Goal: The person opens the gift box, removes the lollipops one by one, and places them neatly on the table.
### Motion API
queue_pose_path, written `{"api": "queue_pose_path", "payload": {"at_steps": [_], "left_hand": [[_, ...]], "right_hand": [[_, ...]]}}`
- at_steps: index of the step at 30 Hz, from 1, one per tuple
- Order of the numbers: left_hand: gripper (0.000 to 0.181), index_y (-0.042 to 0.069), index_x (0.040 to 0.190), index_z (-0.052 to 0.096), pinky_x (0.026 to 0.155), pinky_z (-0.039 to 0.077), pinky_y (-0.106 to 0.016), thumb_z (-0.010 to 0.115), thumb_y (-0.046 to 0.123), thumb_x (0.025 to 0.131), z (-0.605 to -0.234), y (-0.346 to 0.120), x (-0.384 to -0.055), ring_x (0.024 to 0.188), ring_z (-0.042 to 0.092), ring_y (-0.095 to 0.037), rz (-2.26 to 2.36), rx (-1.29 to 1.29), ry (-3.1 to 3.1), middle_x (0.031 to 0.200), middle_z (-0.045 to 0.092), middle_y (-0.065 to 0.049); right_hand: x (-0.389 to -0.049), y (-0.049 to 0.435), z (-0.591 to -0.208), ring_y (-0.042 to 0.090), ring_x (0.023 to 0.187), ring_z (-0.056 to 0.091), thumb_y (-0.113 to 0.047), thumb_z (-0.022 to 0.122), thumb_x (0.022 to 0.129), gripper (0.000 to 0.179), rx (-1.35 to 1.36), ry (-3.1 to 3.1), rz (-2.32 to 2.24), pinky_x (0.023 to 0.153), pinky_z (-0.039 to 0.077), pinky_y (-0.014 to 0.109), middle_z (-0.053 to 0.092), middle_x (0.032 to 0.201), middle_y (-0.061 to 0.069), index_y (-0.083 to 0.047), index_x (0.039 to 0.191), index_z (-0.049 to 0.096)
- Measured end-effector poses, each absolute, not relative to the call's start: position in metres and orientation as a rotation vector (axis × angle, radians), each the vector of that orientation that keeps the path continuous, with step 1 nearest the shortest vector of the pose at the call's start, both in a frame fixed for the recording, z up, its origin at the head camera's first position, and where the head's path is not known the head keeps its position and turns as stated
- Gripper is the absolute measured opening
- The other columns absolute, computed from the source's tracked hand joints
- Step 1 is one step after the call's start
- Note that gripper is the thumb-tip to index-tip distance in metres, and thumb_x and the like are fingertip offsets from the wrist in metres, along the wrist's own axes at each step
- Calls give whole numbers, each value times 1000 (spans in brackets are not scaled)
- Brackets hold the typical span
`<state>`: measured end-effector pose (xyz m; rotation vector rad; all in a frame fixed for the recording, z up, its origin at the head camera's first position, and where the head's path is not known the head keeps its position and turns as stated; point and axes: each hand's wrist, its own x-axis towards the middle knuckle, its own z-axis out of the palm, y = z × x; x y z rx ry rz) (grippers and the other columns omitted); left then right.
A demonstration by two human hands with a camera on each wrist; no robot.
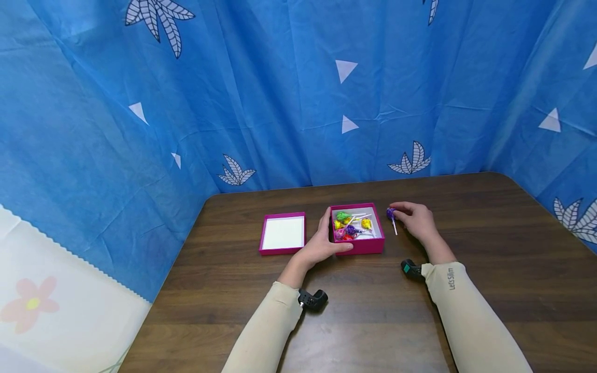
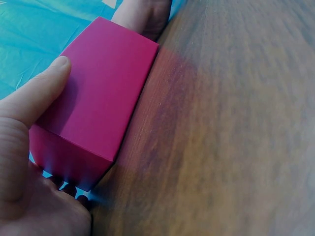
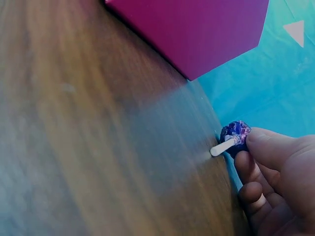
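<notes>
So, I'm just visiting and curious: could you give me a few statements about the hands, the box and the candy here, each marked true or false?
1. The left hand touches the pink box. True.
2. The box is empty. False: several wrapped lollipops lie in it.
3. The white-lined lid lies on the table, left of the box. True.
4. The right hand holds a purple-wrapped lollipop. True.
5. That held lollipop is inside the box. False: it is outside, to the right of the box.
</notes>
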<state>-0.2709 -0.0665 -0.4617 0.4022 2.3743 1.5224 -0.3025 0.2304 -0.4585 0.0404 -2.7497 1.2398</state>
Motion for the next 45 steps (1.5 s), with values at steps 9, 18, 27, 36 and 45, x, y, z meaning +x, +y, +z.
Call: {"api": "queue_pose_path", "payload": {"at_steps": [9,18,27,36,45], "left_hand": [[117,40,159,-5,122,25,-57,80,47,79,-462,-67,-271,154,18,-30,1531,392,2368,169,5,-2],[118,38,159,-5,123,25,-56,81,45,80,-462,-68,-272,153,19,-29,1536,403,2366,169,5,-2],[118,39,159,-5,123,25,-56,81,46,79,-464,-68,-272,154,18,-30,1535,400,2369,169,4,-2],[117,38,159,-5,123,25,-57,80,45,80,-463,-67,-271,153,18,-30,1540,401,2364,169,5,-3],[118,37,160,-6,123,25,-56,81,45,79,-463,-66,-271,153,19,-30,1549,398,2358,169,6,-4]], "right_hand": [[-303,229,-459,44,129,51,-22,54,104,35,45,-2754,1225,110,40,61,59,137,24,-7,134,62],[-302,227,-459,44,132,48,-26,53,104,38,32,-2750,1230,111,38,61,56,142,23,-8,137,60],[-302,227,-458,43,127,50,-22,56,103,37,35,-2707,1211,108,41,60,55,142,25,-6,137,59],[-299,224,-455,43,131,47,-24,55,103,39,3,-2685,1264,111,39,60,51,147,24,-8,139,58],[-300,220,-448,40,127,50,-27,56,103,38,36,-2616,1280,108,43,58,54,145,21,-10,137,60]]}}
